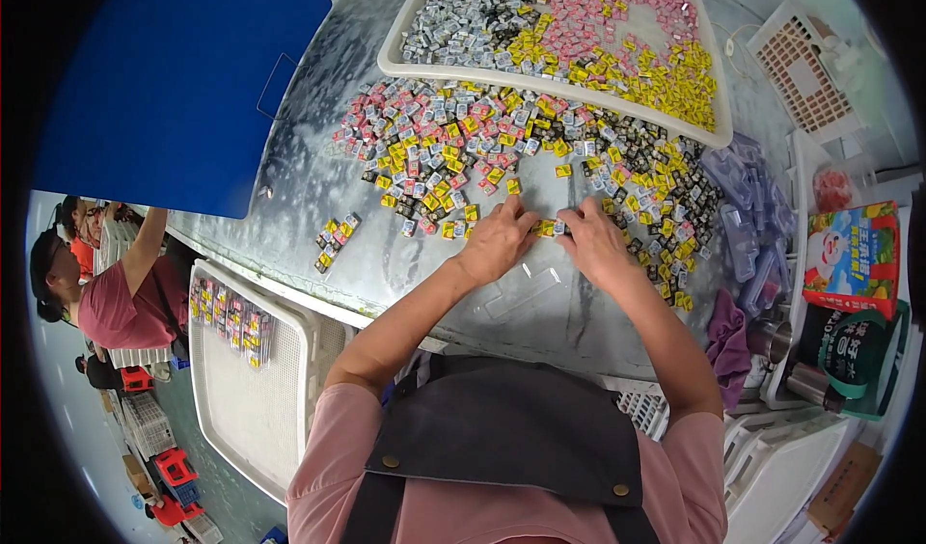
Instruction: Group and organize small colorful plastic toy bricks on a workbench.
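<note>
A short row of small wrapped candies [548, 227], mostly yellow, lies on the counter [289, 187] between the two hands, at the near edge of a wide loose heap [502, 149] of pink, yellow, silver and dark pieces. The left hand [498, 242] rests palm down with its fingers curled onto the left end of the row; the right hand [596, 245] mirrors it on the right end, fingertips pinching at the pieces. How firmly either grips them cannot be told.

Just in front of the wrists lies a clear, narrow plastic sleeve [526, 291]. A small separate cluster [335, 240] sits off to the left. Beyond the heap, a white tray [405, 57] holds more candies sorted by colour. A blue board [183, 71] covers the far left of the counter. To the right lie clear purple-tinted sleeves [752, 206], a purple cloth [728, 341] and a colourful box [854, 259]. Below the counter's left edge, a white crate [251, 399] holds filled packs. Another person [116, 293] in pink works at the far left.
</note>
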Available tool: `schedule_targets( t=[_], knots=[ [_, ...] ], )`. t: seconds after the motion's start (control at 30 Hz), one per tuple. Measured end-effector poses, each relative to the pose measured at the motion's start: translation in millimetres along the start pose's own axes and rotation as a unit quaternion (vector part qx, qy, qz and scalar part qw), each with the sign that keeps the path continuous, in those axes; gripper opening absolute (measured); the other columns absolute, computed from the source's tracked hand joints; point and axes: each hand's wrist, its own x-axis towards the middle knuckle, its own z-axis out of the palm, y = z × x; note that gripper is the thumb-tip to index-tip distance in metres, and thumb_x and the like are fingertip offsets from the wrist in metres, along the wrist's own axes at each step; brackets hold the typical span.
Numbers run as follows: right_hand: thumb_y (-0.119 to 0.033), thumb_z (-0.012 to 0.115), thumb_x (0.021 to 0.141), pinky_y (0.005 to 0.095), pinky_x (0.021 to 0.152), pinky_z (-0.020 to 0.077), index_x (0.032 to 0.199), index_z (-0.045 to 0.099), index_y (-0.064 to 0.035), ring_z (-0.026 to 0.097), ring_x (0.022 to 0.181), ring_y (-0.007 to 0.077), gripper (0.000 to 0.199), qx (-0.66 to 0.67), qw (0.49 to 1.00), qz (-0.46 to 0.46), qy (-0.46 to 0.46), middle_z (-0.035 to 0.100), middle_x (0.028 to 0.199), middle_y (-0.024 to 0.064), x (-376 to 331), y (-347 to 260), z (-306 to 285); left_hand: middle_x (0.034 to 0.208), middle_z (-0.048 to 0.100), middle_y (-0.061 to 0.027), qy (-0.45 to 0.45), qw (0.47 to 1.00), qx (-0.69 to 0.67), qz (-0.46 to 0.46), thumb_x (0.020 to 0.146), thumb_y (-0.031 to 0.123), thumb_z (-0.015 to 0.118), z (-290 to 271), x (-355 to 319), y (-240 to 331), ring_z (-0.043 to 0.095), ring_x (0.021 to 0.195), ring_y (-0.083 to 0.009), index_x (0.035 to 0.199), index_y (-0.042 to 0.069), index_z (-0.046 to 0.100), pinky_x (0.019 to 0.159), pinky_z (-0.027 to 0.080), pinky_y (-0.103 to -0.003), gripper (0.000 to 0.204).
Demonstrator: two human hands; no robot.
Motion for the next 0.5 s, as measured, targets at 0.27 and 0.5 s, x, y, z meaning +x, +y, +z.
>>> schedule_targets(
  t=[0.27,0.5],
  knots=[
    [-0.027,0.072,0.089,0.0474,0.08,0.0536,0.113,0.067,-0.0096,0.061,0.097,0.0379,0.03,-0.085,0.996,-0.031,0.022,0.052,0.108,0.0172,8,-8,14,0.104,0.056,-0.0163,0.012,0.999,-0.038,0.013,0.084,0.008,0.072,-4,-3,-6,0.062,0.095,-0.0344,0.119,0.002,0.064,0.079,0.054,-0.042,0.036],
    [-0.026,0.071,0.09,0.0476,0.081,0.0536,0.114,0.068,-0.0114,0.062,0.098,0.0376,0.028,-0.054,0.998,-0.036,0.013,0.052,0.107,0.0164,10,-5,7,0.108,0.054,-0.0197,-0.011,0.998,-0.069,-0.004,0.089,0.009,0.066,-9,-1,-5,0.062,0.099,-0.0385,0.114,0.001,0.063,0.082,0.053,-0.045,0.026]
  ],
)
